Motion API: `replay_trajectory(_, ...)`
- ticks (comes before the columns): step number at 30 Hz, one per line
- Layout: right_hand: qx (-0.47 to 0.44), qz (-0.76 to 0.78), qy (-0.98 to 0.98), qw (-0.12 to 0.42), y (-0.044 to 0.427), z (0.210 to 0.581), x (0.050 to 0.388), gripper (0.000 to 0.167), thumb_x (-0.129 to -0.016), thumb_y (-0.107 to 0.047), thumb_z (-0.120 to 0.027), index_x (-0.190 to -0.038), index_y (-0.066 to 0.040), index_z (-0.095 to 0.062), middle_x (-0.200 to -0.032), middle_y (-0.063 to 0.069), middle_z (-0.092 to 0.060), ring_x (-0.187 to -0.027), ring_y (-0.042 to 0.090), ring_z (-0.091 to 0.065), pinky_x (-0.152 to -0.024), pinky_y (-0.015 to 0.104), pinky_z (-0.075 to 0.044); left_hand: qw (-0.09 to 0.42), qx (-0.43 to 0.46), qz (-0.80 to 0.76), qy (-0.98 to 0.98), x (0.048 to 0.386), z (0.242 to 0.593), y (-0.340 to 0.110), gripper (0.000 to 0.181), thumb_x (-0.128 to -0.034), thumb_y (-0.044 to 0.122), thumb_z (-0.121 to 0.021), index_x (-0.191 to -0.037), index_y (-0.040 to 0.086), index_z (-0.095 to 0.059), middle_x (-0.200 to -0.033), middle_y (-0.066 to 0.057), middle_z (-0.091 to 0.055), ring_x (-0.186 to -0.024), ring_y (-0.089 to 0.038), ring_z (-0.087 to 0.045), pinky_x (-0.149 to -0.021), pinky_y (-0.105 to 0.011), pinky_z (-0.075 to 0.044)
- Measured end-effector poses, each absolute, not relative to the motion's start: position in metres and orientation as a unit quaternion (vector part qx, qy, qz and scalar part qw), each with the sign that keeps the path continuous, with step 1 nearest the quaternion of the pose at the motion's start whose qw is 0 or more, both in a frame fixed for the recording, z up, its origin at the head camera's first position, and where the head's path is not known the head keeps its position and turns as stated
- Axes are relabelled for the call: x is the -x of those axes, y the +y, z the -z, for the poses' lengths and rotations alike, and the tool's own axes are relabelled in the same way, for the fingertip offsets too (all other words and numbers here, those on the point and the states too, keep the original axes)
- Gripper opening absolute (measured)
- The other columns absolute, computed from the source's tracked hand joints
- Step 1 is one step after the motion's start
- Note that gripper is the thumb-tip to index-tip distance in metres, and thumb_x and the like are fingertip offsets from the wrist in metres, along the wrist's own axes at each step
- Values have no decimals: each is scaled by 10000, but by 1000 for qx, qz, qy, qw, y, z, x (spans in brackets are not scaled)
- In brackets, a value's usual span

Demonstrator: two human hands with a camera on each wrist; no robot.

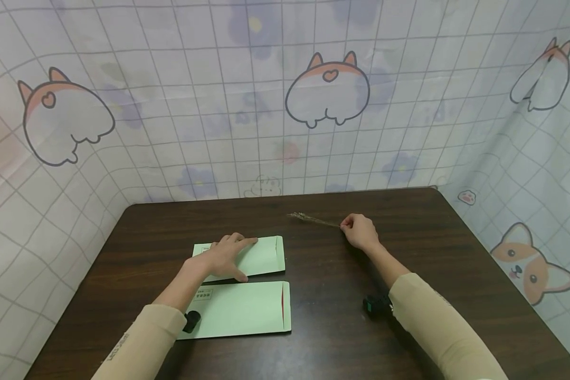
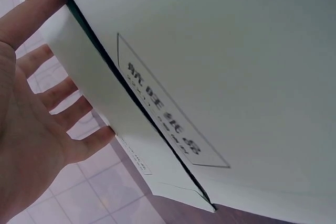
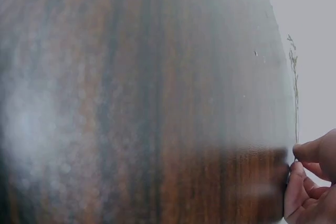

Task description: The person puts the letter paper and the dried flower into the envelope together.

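In the head view two pale green envelopes lie one behind the other on the left of the table. My left hand (image 1: 220,258) rests over the far envelope (image 1: 263,256), fingers spread, with the thumb by its front edge. The near envelope (image 1: 242,311), with small printed characters in a box, fills much of the left wrist view. To the right, my right hand (image 1: 361,232) pinches a thin dried grass stalk (image 1: 309,217) by one end between thumb and fingers. Its feathery tip points left; the right wrist view shows the same stalk (image 3: 295,93) from the side.
Dark brown wood makes up the table (image 1: 323,295). A cloth curtain (image 1: 247,105) with a grid and cartoon dogs hangs behind it and along the sides. A small black device (image 1: 375,305) is at the right sleeve, another (image 1: 192,321) at the left wrist.
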State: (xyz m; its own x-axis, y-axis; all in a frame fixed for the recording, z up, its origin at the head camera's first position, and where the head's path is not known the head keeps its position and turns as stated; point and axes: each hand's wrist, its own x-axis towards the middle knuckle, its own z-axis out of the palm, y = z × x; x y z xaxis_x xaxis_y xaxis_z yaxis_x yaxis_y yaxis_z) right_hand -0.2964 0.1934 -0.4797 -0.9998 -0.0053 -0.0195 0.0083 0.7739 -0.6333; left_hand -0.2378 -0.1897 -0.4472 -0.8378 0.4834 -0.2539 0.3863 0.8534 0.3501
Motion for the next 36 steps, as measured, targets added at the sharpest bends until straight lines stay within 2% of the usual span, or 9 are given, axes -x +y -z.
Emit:
replay_trajectory(9,59,366,929,-7,200,480,295,141,-1039,-102,-601,-1052,11,-684,-958,137,-647,-848,291,-591,-777,459,-484,172,-230,-140,948,238,446,-189,1004,-803,346,-906,-1617,180,-343,-1534,-182,-364,-1403,-415,-353,-1068,-742,-257)
replay_trajectory(27,99,431,896,22,216,480,287,204,-1059,-77,-578,-1182,14,-713,-1166,181,-675,-1065,340,-614,-877,475,-481,174,-227,-148,947,238,445,-190,1005,-800,340,-908,-1617,183,-344,-1540,-177,-358,-1415,-415,-343,-1077,-753,-230)
replay_trajectory(32,106,436,893,39,217,478,285,227,-1067,-82,-563,-1218,15,-703,-1217,193,-657,-1093,339,-602,-860,453,-481,171,-230,-144,947,238,445,-190,1003,-799,345,-908,-1615,180,-349,-1534,-180,-366,-1408,-419,-353,-1068,-749,-251)
replay_trajectory(36,104,443,889,55,217,474,282,241,-1072,-81,-549,-1238,22,-690,-1247,203,-638,-1024,323,-596,-806,422,-491,167,-235,-144,947,238,445,-190,1001,-797,346,-910,-1612,177,-355,-1529,-185,-371,-1398,-420,-364,-1057,-741,-272)
